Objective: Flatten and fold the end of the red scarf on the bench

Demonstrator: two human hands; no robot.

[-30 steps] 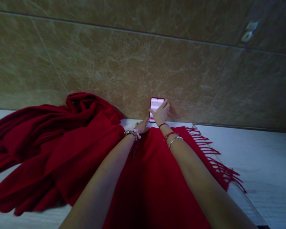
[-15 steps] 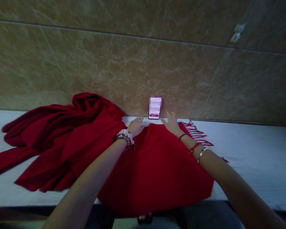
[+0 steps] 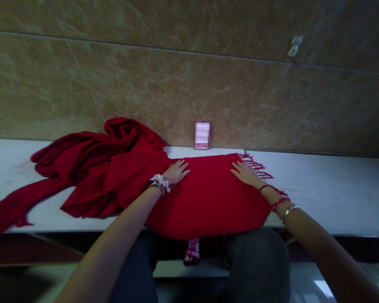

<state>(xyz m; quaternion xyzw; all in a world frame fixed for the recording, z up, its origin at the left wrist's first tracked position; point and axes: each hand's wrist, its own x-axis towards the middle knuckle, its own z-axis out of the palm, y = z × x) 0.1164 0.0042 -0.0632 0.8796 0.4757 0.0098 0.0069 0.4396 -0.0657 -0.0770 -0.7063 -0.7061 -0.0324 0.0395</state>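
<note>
A brown wall (image 3: pixel 164 88) stands behind a long white table (image 3: pixel 328 193). On the table lies a big red scarf (image 3: pixel 205 198) — bunched up on the left, spread flat in the middle, and hanging a bit over the front edge. The left hand (image 3: pixel 176 171) and the right hand (image 3: pixel 245 173) rest on the flat part, well apart, palms down. Their fingers are spread out and loose — they grip nothing. The small phone (image 3: pixel 202 136) is up against the wall, behind the scarf.
</note>
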